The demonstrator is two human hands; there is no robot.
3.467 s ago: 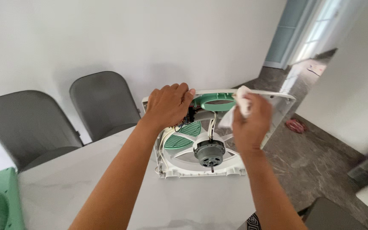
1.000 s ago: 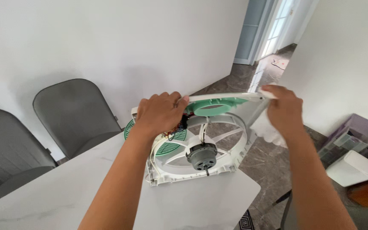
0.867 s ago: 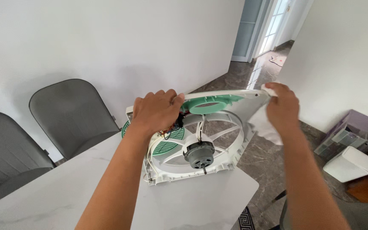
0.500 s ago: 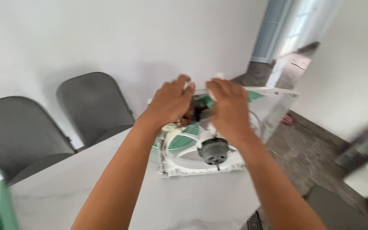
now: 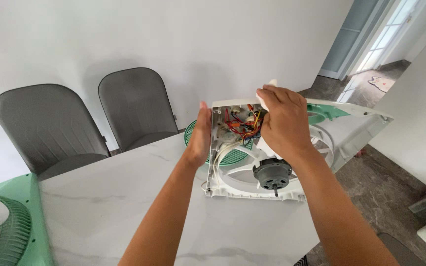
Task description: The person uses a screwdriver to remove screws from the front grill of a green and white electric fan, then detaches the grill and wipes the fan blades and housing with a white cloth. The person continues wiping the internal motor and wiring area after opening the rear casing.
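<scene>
A single head-worn camera looks down and forward over the person's outstretched arms at close range. It faces across the white marble table [image 5: 124, 207] toward the grey chairs [image 5: 134, 106] and wall.

Bare tabletop [image 5: 124, 197] lies open; fan housing [image 5: 252, 189] blocks the far edge

A white, faintly grey-veined marble surface [image 5: 109, 207] carries a white plastic fan housing [image 5: 232, 189] with a grey motor, standing on its edge near the far right corner. A green fan grille [image 5: 13, 231] sits at the left edge.
</scene>
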